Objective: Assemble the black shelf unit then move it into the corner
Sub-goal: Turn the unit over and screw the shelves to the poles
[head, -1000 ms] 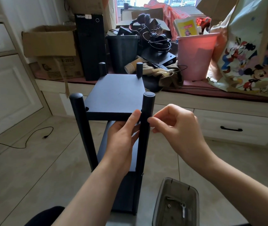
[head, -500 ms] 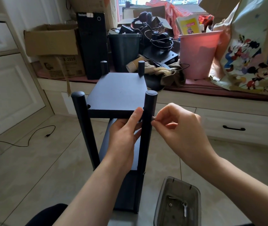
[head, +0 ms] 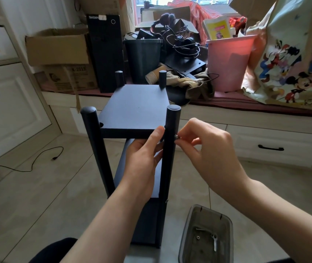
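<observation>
Right hand (head: 206, 149) closed in on near right post (head: 170, 149) over 1 s; fingertips (head: 179, 139) brought small screw (head: 176, 137) against post side. Left hand (head: 143, 160) thumb slid slightly higher up board edge.

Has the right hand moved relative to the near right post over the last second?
Yes. The right hand has closed in leftward on the near right post; its fingertips now pinch a small screw at the post's side.

Four black posts (head: 171, 141), three shelf boards (head: 136, 109), two hands (head: 206, 149), one clear plastic tub (head: 206, 238).
</observation>
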### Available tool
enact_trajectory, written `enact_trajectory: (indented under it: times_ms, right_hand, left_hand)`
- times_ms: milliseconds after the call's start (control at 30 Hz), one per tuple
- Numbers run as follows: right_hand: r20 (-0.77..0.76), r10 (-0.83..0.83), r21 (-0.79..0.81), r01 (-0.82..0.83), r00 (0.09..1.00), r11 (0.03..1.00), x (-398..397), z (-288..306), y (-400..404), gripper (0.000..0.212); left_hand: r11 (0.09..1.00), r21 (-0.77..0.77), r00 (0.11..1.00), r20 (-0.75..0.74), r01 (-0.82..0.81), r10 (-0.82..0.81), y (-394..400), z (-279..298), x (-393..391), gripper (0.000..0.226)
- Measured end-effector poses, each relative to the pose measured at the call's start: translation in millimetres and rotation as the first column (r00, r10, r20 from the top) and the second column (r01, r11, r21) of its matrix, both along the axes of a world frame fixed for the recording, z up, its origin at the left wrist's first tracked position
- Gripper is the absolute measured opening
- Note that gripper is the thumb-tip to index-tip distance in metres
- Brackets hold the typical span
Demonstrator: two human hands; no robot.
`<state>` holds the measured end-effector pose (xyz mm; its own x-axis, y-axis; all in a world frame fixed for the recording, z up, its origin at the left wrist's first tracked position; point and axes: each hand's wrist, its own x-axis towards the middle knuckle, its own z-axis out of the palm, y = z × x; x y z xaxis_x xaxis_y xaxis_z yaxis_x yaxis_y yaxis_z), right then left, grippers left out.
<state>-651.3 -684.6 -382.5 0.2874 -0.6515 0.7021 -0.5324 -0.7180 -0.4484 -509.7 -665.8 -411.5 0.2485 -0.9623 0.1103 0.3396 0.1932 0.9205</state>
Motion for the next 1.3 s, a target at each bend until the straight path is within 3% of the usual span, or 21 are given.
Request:
enact_trajectory:
  times_ms: [133,433,567,733,867,1000,1300]
  right_hand:
    - [0.16,-0.028,0.256,-0.014,0.987,0.967,0.5,0.7,-4.1,0.014]
    - [-0.011,-0.009,0.004,0.009,1.0,1.0,2.3,0.5,-1.0,0.012]
    - [0.043,-0.006,0.06,0.004,0.999,0.998,2.1,1.4,0.5,0.01]
    - [0.17,-0.018,0.246,-0.024,0.985,0.969,1.9,2.7,-1.6,0.012]
    - [0.277,0.02,0.351,-0.12,0.961,0.929,0.9,3.5,-3.5,0.012]
    - [0.284,0.044,0.359,-0.148,0.958,0.921,-1.5,3.9,-3.6,0.009]
    - [0.268,0.056,0.366,-0.155,0.962,0.917,-0.6,0.1,-6.0,0.008]
  left_hand:
    - [1.0,0.01,1.0,-0.017,-0.012,0.012,-0.2,-0.2,-1.7,0.021]
    - [0.998,0.023,0.998,-0.03,-0.053,0.054,1.0,-1.8,-4.1,0.026]
    - [0.998,0.02,0.997,-0.037,-0.063,0.064,0.8,-0.5,-5.3,0.026]
    - [0.995,0.026,0.993,-0.071,-0.094,0.095,-0.5,1.9,-7.7,0.014]
    - [0.995,0.021,0.99,-0.099,-0.098,0.099,-1.1,2.7,-8.9,0.024]
    - [0.996,0.027,0.993,-0.078,-0.088,0.09,-0.8,2.1,-8.0,0.012]
    - [0.998,0.031,0.996,-0.072,-0.051,0.053,-1.4,-2.1,-2.9,0.018]
